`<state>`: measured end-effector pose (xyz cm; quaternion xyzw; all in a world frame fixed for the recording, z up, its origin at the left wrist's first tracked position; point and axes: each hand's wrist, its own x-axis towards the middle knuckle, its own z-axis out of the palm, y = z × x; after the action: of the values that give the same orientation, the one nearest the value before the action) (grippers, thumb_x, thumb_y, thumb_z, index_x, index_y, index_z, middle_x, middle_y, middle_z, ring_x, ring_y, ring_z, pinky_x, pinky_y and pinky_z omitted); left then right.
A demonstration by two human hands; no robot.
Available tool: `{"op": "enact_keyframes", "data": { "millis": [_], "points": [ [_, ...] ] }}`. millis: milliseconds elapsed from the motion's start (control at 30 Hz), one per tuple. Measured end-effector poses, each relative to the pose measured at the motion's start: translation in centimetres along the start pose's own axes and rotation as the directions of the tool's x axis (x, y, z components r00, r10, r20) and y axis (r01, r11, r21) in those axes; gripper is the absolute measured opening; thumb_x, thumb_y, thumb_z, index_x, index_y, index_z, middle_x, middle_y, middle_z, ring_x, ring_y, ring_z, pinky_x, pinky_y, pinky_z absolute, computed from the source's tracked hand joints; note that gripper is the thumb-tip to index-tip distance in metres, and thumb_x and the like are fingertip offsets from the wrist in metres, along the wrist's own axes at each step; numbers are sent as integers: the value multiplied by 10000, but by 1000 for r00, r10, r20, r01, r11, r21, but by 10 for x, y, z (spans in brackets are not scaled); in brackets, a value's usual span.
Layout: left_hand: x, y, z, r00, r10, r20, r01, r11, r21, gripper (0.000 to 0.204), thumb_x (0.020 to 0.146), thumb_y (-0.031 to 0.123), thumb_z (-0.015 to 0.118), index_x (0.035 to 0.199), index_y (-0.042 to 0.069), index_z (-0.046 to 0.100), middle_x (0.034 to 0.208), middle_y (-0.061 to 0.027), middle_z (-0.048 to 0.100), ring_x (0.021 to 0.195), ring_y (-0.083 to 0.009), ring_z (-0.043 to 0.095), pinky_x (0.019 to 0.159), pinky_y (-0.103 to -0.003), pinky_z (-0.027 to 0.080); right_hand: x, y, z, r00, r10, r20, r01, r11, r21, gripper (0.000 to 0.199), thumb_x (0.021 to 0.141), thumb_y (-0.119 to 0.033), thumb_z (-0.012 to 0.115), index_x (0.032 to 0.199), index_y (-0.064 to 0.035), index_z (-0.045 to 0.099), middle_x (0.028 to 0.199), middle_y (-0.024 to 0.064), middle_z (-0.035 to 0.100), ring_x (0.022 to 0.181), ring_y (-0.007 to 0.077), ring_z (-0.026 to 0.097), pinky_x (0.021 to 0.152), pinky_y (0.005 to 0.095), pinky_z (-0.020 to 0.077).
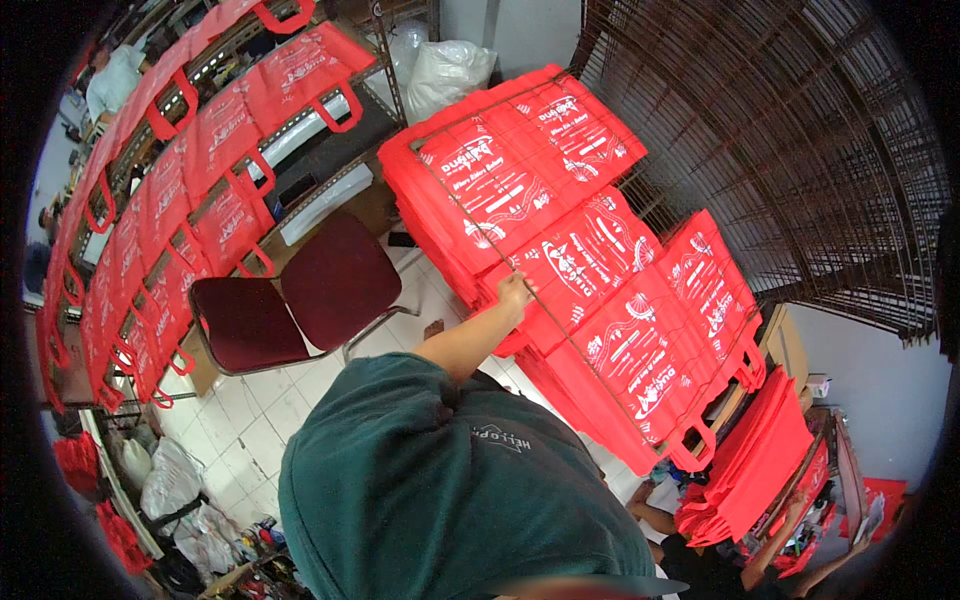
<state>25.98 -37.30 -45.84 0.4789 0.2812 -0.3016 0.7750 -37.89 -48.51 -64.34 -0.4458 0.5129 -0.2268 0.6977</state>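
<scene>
My left hand is closed around the edge bar of a wire drying rack. The thin rack lies across a broad layer of red tote bags with white printing, its wires crossing over them. More red bag fabric shows in layers below, along the near left side. Bag handles stick out past the rack's lower right corner. My forearm reaches up from a dark green sleeve. My right hand is out of sight, with my torso filling the lower middle.
Raised wire shelves curve up at the upper right. Dark red chairs stand on white floor tiles at left. Further red bags cover sloping racks beyond. At lower right, another person's arm is beside a red bag pile. White sacks stand behind.
</scene>
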Motion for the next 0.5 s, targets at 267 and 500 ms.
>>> {"op": "enact_keyframes", "data": {
  "millis": [267, 500],
  "points": [
    [17, -14, 8, 998, -67, -7, 67, 998, -20, 150, 905, 219, 523, 887, 71, 517, 728, -33, 555, 612, -157, 552, 546, -285, 486, -20, 19, 18, 1000, -7, 12, 12, 916, -401, 228, 810, -167, 653, 964, -4, 615, 813, 77, 651, 740, 167, 614, 669, 263, 492],
    [-84, 27, -15, 971, 138, 193, -202, 908, 367, 221, 872, 212, 563, 1056, 92, 538, 847, -47, 566, 704, -146, 569, 616, -275, 469, -108, -60, 50, 863, 198, -466, -325, 922, -211, 223, 885, -282, 504, 1007, -114, 585, 795, 36, 609, 647, 170, 614, 399, 293, 456]
  ]
}}
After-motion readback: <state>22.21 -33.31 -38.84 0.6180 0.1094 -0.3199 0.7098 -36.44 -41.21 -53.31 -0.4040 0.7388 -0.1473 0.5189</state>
